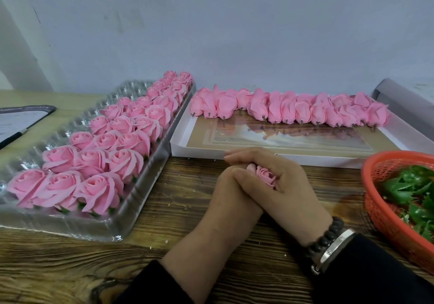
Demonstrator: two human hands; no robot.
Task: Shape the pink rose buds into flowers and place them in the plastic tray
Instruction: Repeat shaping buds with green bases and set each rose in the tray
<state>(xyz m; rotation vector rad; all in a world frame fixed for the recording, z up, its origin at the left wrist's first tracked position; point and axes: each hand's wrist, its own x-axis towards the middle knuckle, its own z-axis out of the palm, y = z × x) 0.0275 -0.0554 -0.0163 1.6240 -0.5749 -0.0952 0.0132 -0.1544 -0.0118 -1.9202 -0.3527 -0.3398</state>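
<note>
both hands meet over the wooden counter (164, 252) — the left hand (231, 193) and right hand (285, 186) have their fingers (237, 157) curled around one pink rose bud (265, 174). finished flowers (98, 153) fill the plastic tray (131, 219) at left — unshaped buds (288, 108) line the white box (258, 157) behind.

Pink rose bud (265, 174) between cupped hands

Both arms wear black sleeves (366, 278) that stop short of the wrists, leaving the hands bare. The right wrist carries a bracelet of dark round beads (327, 236) and, just behind it, a flat silver metal bangle (335, 251). The left wrist is unadorned.
</note>
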